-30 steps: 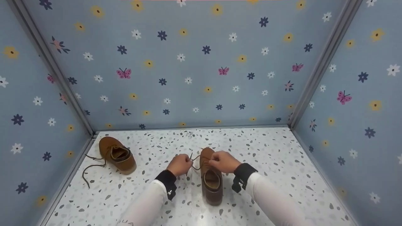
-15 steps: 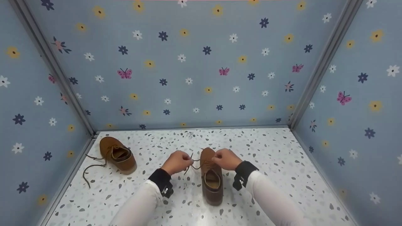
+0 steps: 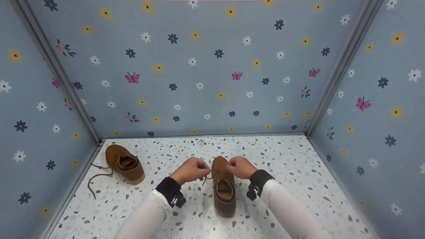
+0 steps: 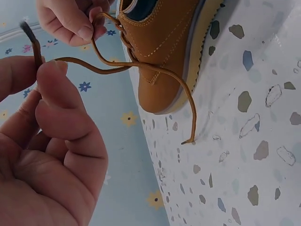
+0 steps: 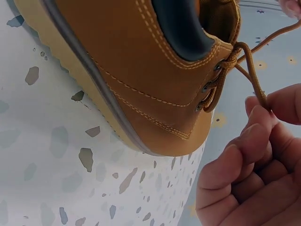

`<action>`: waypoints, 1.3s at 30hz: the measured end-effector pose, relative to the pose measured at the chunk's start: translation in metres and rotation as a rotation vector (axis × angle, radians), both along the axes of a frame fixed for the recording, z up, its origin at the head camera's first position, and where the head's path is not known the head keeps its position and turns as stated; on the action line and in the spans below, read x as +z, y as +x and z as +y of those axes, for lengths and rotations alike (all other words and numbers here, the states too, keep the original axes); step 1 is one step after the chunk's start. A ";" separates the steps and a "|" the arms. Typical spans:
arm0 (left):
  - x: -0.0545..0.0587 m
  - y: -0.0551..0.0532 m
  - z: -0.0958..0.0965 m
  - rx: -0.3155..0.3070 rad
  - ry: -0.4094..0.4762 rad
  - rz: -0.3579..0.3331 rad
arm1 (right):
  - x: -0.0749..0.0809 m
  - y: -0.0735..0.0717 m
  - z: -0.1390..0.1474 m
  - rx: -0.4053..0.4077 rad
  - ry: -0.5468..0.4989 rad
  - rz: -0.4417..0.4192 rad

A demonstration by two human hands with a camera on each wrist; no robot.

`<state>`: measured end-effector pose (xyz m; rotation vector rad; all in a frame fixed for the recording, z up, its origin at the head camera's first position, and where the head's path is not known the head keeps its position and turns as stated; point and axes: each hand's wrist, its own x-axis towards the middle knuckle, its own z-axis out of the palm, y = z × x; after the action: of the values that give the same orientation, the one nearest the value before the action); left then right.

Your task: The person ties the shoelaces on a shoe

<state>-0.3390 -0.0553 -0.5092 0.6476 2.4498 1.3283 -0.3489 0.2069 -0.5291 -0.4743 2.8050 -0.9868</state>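
A brown lace-up shoe (image 3: 224, 199) stands on the speckled surface between the hands, toe pointing away. My left hand (image 3: 191, 170) is at its left side, pinching a shoelace (image 4: 89, 67) between thumb and finger, with the dark frayed tip (image 4: 28, 32) sticking up past them. To the right of the toe, my right hand (image 3: 241, 167) pinches a bent loop of lace (image 5: 254, 75) that rises from the eyelets. Another lace end (image 4: 192, 117) hangs loose across the shoe's side in the left wrist view.
A second brown shoe (image 3: 132, 172) sits at the far left, its laces (image 3: 96, 176) trailing loosely. Blue flowered panels (image 3: 199, 73) with grey corner posts (image 3: 342, 66) enclose the back and both sides of the white speckled surface (image 3: 282, 186).
My left hand's fingertips have come right, closer to the shoe, with the lace. My right hand has shifted slightly right, still pinching its lace. Both shoes stay in place.
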 end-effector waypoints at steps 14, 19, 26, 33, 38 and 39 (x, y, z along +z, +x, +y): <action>-0.010 0.012 0.018 -0.085 0.039 -0.048 | -0.003 -0.003 0.004 -0.024 -0.033 -0.025; -0.013 0.019 0.025 -0.099 0.046 -0.076 | -0.002 -0.002 0.005 -0.022 -0.041 -0.030; -0.021 0.032 0.041 -0.111 0.072 -0.105 | -0.001 -0.001 0.006 -0.021 -0.032 -0.043; -0.024 0.047 0.061 -0.183 0.070 -0.063 | 0.002 -0.001 0.006 -0.032 -0.023 -0.030; -0.025 0.048 0.064 -0.281 0.016 -0.023 | 0.002 0.000 0.008 -0.039 -0.016 -0.033; -0.025 0.047 0.062 -0.280 0.016 -0.024 | 0.002 0.000 0.008 -0.040 -0.012 -0.038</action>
<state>-0.2922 0.0072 -0.5343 0.9339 2.2308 1.2370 -0.3491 0.2147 -0.5274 -0.3975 2.7867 -1.0098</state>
